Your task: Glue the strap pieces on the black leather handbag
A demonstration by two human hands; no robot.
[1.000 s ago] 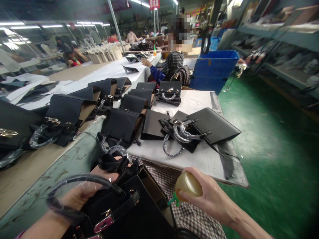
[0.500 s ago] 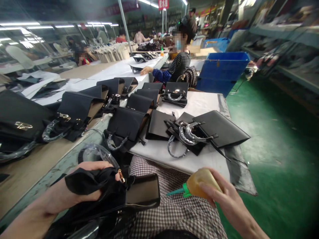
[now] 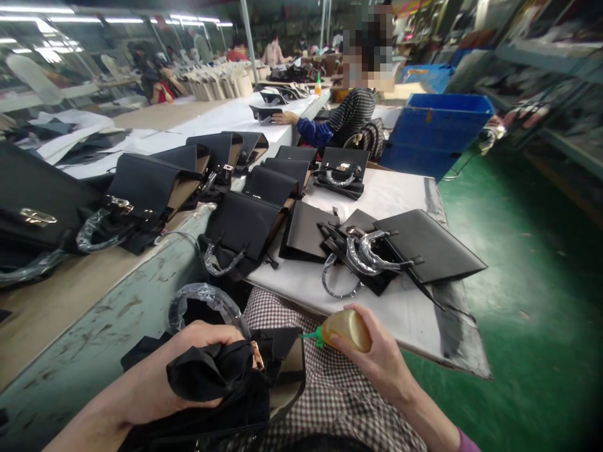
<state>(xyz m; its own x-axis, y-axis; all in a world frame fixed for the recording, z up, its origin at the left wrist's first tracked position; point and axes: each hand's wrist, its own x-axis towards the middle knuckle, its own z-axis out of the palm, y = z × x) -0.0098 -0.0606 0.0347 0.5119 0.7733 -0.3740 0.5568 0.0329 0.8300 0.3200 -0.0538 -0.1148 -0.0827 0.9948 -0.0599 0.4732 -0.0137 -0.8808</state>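
Observation:
On my lap lies a black handbag (image 3: 282, 351), its tan inside edge showing on the right. My left hand (image 3: 188, 358) is closed around bunched black cloth of this bag, close to a gold zipper pull (image 3: 257, 355). A handle wrapped in clear plastic (image 3: 202, 298) arches up behind that hand. My right hand (image 3: 381, 358) grips a squeeze bottle of amber liquid (image 3: 348, 329), held almost level. Its green nozzle points left, with the tip at the bag's upper right edge; whether it touches I cannot tell.
Several black handbags (image 3: 245, 220) cover the white-topped table (image 3: 400, 320) ahead and the bench (image 3: 108, 314) on the left. A co-worker in a striped top (image 3: 360, 110) sits beyond, one hand on a dark piece. A blue bin (image 3: 433, 138) stands at the back right.
My right hand has brought the bottle left and slightly up, its nozzle now at the bag's edge. My left hand and the held bag have shifted right. The view has tilted down.

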